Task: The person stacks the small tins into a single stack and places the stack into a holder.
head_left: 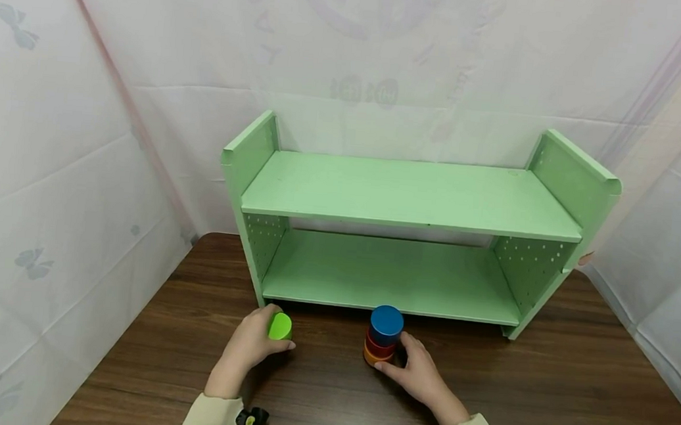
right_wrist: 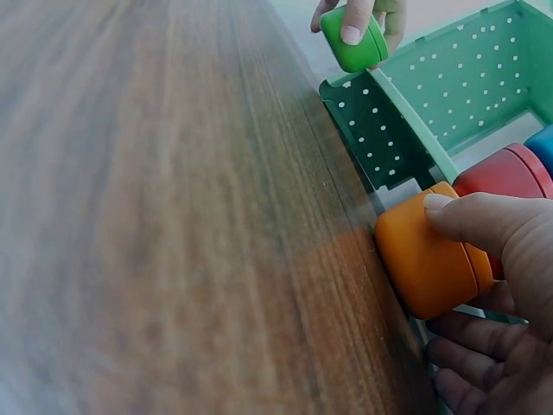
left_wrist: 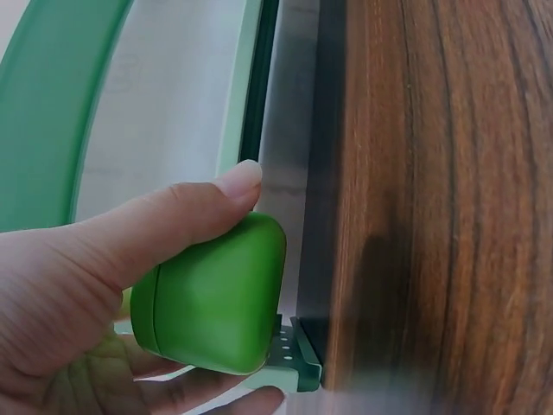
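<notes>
- Green round plastic jar (head_left: pixel 280 326) sits in my left hand (head_left: pixel 253 343), thumb and fingers curled round it, just before the pale green two-tier shelf's (head_left: pixel 413 194) left foot.
- My right hand (head_left: pixel 418 373) grips the orange bottom jar (head_left: pixel 373 356) of a stack under red (head_left: pixel 379 344) and blue (head_left: pixel 386 323), before the shelf's middle.

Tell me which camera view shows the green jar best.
The left wrist view: the green jar fills the frame, gripped by the left hand. The head view shows it small, mostly its lid. The right wrist view shows it far off, partly behind a thumb.
</notes>
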`<state>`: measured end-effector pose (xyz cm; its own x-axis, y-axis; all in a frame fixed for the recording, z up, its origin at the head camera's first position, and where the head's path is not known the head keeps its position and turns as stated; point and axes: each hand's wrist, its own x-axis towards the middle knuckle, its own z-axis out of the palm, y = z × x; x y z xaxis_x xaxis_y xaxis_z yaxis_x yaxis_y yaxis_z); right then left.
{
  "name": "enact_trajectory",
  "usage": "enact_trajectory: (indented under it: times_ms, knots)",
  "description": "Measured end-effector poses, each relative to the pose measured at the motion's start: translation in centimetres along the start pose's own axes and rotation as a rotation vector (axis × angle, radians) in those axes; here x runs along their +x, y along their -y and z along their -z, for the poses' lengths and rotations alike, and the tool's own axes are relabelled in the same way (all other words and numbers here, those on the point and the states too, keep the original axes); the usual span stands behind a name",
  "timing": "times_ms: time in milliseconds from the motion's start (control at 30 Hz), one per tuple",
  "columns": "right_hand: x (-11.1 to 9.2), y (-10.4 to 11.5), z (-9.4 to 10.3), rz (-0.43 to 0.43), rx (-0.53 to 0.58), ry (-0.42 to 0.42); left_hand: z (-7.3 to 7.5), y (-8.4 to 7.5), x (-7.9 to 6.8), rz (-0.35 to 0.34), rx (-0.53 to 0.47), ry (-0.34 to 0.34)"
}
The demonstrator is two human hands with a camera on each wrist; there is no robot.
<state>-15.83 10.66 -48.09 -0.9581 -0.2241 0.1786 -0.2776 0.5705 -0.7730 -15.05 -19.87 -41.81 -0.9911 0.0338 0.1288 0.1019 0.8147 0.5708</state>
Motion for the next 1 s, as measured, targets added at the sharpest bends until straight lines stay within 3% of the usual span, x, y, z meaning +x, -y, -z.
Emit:
enact_trajectory:
  times_ms: [333,633,1000]
  knots:
    - [0.0,-0.1,0.0,-0.019,0.001,0.007,-0.3,-0.8,0.0,0.0,-0.065,0.04]
    - [0.1,0.0,0.0,-0.017,0.006,0.012,-0.4,-1.2,0.0,0.015,-0.032,0.031]
    - [0.1,0.0,0.1,-0.021,0.012,0.013,-0.9,-1.6,0.0,-0.018,-0.035,-0.009]
